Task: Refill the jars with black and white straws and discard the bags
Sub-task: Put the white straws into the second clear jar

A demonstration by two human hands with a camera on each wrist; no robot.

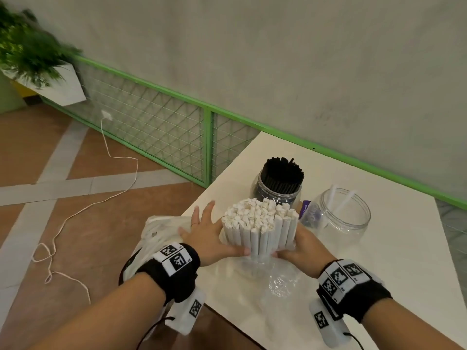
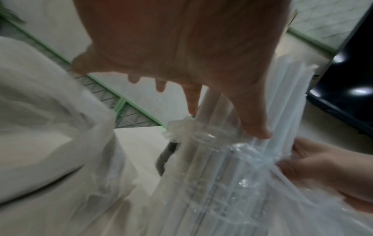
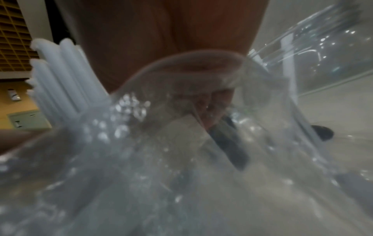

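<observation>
Presently, the white counter [image 1: 379, 261] is seen carrying everything, and places are given here from the bundle of white straws [image 1: 260, 223] that stands upright near its left edge. Behind the bundle, touching or nearly so, the jar of black straws [image 1: 279, 184] is packed full. To the right of the bundle and just beside it stands the clear jar [image 1: 341, 215], where only two white straws are seen leaning. To the left of the bundle a white plastic bag [image 1: 151, 236] is draped over the counter's edge. Round the foot of the bundle the clear bag [image 1: 278, 276] is bunched down and crumpled. The bundle is pressed from the left by the left hand [image 1: 209, 236], its grip released, fingers spread and straight, only the thumb laid against the straws. On the right the right hand [image 1: 300, 251] is curled at the bundle's base, clenched on the straws and, as the left wrist view shows, on the gathered film. Judged from this, the bundle may splay and spill onto the floor, since the left side is held by a flat palm only and the straws stand close to the edge; the slippery film could also drag straws out when pulled, and the clear jar could be knocked in the transfer.
</observation>
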